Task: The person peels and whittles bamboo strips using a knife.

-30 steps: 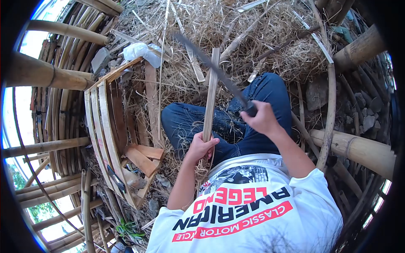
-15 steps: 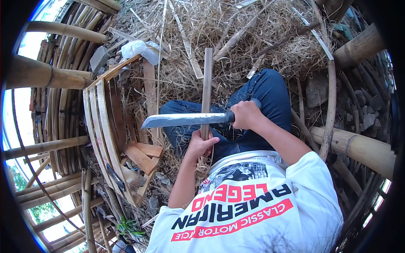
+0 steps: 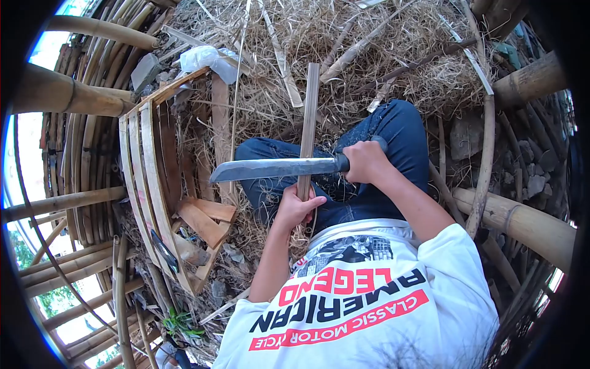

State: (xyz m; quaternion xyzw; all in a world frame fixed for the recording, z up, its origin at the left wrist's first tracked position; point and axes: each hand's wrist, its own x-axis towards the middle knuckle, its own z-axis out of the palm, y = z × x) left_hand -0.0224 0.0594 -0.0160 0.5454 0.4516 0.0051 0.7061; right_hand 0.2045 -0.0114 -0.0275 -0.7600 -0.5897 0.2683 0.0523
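Observation:
My right hand is wrapped round the dark handle of a machete. Its long grey blade points left and lies across a narrow bamboo strip, over my lap. The lower part of that strip is gripped in my left hand, with the thumb out to the right, below the blade. The strip's upper end points away from me, over the shavings. Whether the blade's edge bites into the strip cannot be made out.
A wooden slatted crate stands on the left with wood pieces in it. Curled shavings cover the ground ahead. A white plastic bag lies beyond the crate. Thick bamboo poles run along both sides, with stones at right.
The strip's upper end has tilted slightly to the right. The machete has shifted a little up and right along with my right hand. Both hands keep their grip.

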